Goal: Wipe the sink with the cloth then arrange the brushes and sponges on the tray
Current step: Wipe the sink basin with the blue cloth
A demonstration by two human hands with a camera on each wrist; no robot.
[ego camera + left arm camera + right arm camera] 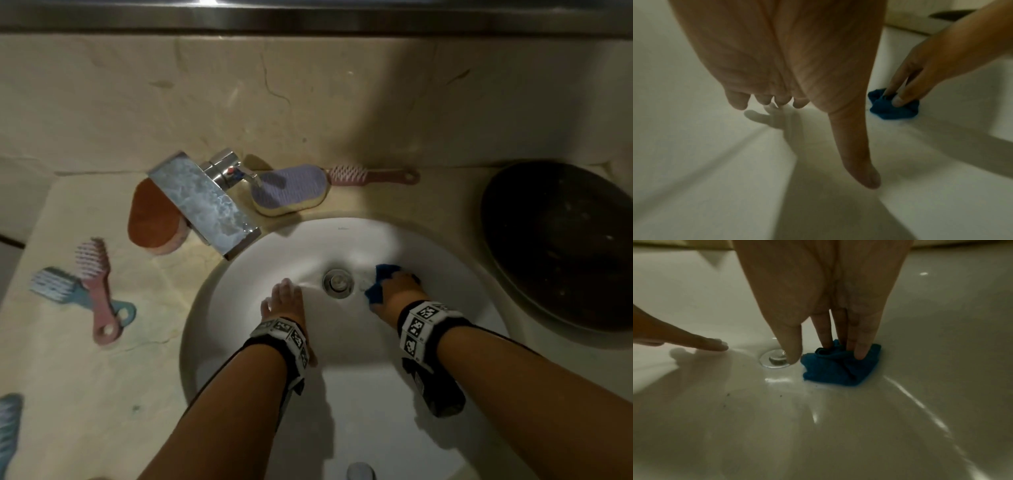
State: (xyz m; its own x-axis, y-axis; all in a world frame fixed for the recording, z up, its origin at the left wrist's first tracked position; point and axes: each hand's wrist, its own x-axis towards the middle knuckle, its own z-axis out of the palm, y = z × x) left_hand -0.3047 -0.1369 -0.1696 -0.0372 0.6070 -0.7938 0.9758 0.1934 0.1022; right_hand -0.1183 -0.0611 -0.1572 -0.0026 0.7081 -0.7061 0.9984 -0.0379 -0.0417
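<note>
Both hands were down inside the white sink (239, 308). Right hand (399, 291) pressed a bunched blue cloth (378, 286) against the basin floor, just right of the chrome drain (338, 282); straight fingers (861, 352) lay on top of the cloth, thumb hanging beside it over the drain rim. Left hand (284, 301) sat left of the drain, holding nothing, fingers extended and fingertips (718, 344) at or just above the porcelain; contact hard to confirm from the blurred wrist view. Sink held only the cloth, plus a few dark specks on the basin floor in front of the drain.

Dark oval tray (561, 246) stood on the bench (85, 377) right of the sink, nothing visible in it beyond a few pale flecks.

Brushes and sponges were all lying out on the bench. Purple-topped sponge (291, 188) behind the sink, touching the tap (205, 202) base; pink brush (370, 175) just right of it, against the wall. Orange sponge (154, 219) partly under the tap spout. Further left, pink short brush (99, 291) lay crossed over a blue brush (58, 286). Another blue item (8, 428) cut off at the left frame edge, probably a brush.
</note>
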